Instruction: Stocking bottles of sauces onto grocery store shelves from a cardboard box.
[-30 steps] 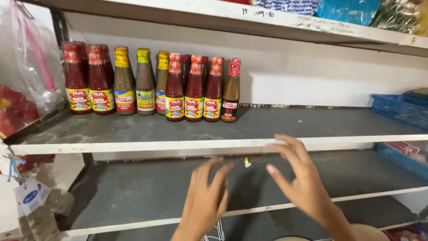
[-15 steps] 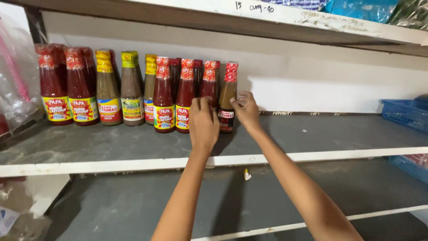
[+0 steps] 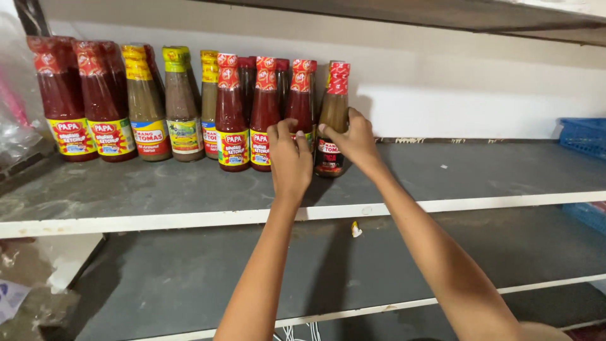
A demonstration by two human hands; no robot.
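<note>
A row of sauce bottles stands on a grey shelf [image 3: 480, 170] against a white wall. My left hand [image 3: 289, 161] is wrapped around the lower part of a red ketchup bottle [image 3: 302, 88] near the right end of the row. My right hand [image 3: 357, 141] grips the brown sauce bottle with a red cap [image 3: 334, 101], the last one on the right. Both bottles stand upright on the shelf. My hands hide their lower halves.
More red ketchup bottles [image 3: 62, 101] and brown yellow-capped bottles [image 3: 144, 101] fill the row's left part. A blue basket [image 3: 584, 134] sits at the shelf's far right. A small yellow scrap [image 3: 356, 228] lies on the lower shelf. A plastic bag [image 3: 11, 120] hangs at the left.
Both hands rose from in front of the lower shelf to the bottles at the right end of the row and closed on them. The view moved closer.
</note>
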